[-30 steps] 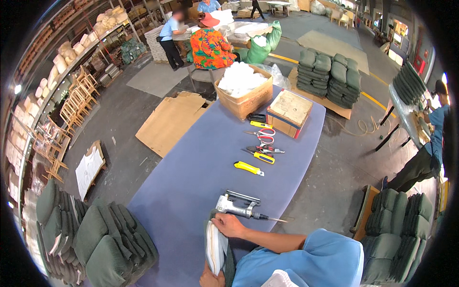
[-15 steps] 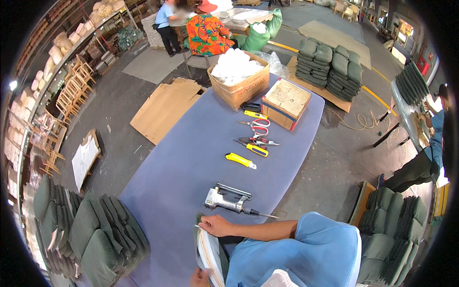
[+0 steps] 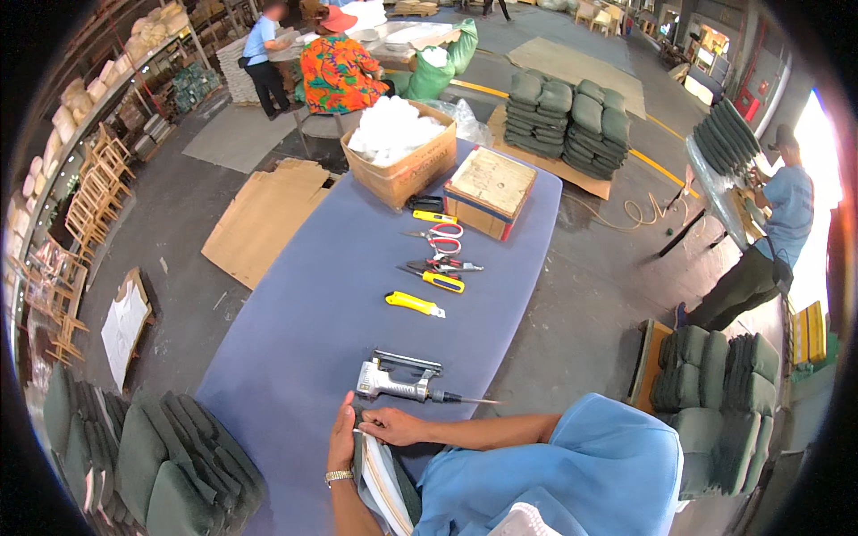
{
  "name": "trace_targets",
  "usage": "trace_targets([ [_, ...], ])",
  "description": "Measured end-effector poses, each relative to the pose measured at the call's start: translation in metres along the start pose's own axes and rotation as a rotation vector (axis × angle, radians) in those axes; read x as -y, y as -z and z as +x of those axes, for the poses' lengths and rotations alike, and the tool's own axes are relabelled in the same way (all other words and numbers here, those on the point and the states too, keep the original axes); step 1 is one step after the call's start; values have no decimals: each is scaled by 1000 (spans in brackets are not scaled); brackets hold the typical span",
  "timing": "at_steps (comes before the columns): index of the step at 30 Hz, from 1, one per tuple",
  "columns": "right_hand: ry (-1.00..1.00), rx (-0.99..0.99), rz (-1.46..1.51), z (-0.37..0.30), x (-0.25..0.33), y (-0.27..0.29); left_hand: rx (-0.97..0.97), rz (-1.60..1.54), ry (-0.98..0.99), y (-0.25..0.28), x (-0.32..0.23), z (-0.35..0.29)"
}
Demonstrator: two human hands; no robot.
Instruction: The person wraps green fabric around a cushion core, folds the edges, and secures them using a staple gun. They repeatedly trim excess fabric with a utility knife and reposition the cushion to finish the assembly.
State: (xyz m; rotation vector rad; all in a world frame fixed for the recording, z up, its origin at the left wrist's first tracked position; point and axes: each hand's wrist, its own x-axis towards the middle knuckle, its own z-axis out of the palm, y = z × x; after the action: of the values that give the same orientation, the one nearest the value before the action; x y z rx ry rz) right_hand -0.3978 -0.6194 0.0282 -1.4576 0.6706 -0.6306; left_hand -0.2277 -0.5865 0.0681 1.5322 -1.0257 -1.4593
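- A person in a blue shirt [image 3: 554, 464] stands close to a blue-grey worktop [image 3: 286, 357], both hands gathered at the far tip of a dark green cushion [image 3: 382, 487].
- The cushion lies on the body side of the fingers: its long axis runs from the fingertips back toward the wearer, slanting a little rightward as it nears the lower edge. A white band with a tan line follows that length.
- The right hand [image 3: 393, 426], its forearm crossing in from the right, is the nearer to the tip; its fingers curl over the end and appear to pinch the fabric.
- The left hand [image 3: 342, 429], a metal-banded wristwatch [image 3: 340, 476] below it, stands along the left flank of the same tip. Its fingers are straight and together, released rather than clenched; whether the palm presses on the cloth cannot be told.
- Just beyond both hands, a silver pneumatic staple gun [image 3: 393, 382] lies crosswise to the cushion, its hose fitting toward the right, touched by neither hand.
- Farther up the worktop, well apart from the fingers, rest a yellow utility knife [image 3: 411, 304] and red-handled scissors [image 3: 444, 239].
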Motion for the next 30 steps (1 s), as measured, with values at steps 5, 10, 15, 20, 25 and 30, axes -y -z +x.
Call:
trace_targets([
  [5,36,52,162,5,-13,-6,-65,-89,103,-1,-3,-11],
  [10,49,103,228,5,-16,-7,-71,84,119,-3,-7,-22],
  [15,29,115,326,4,-23,-5,-61,202,126,-9,-13,-25],
  [20,-23,141,433,2,-23,-2,-55,250,114,-10,-8,-24],
  [25,-109,177,576,3,-34,1,-64,312,76,-11,1,-21],
  [30,-112,185,623,3,-34,2,-72,385,10,-10,8,-20],
])
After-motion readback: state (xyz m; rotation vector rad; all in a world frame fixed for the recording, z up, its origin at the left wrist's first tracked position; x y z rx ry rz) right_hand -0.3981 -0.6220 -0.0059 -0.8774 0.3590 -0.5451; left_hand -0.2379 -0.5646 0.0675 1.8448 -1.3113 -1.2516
